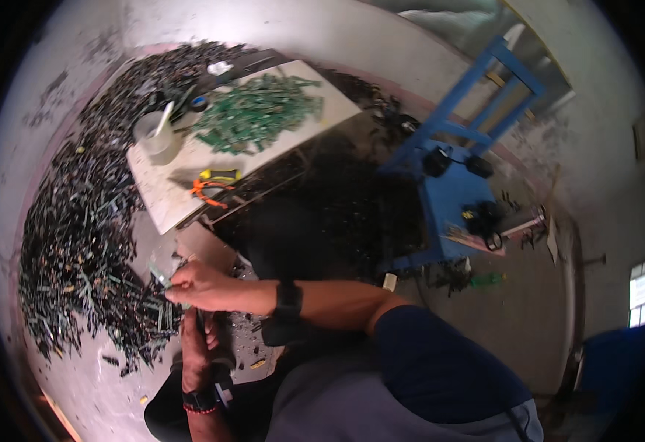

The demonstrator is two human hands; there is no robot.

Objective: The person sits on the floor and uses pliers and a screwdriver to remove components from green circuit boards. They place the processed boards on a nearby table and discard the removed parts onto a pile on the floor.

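Note:
My right hand (201, 286), at the end of a forearm with a black wristband, is closed in a pinch on a narrow green circuit board strip (159, 275) that sticks out past the fingertips. Just below it, my left hand (196, 345) has curled fingers around something dark that I cannot make out. A red bead bracelet (199, 409) circles the left wrist. Both hands are close together, over the right edge of a large heap of dark and green electronic scrap strips (90, 272) on the floor.
A low white table (162, 210) bears green circuit board strips (260, 114), a white cup (157, 140), orange-handled pliers (208, 193) and a yellow-black tool (221, 175). Right of it stands a blue chair (451, 184) carrying black devices (482, 217). Cardboard (206, 249) lies near my hands.

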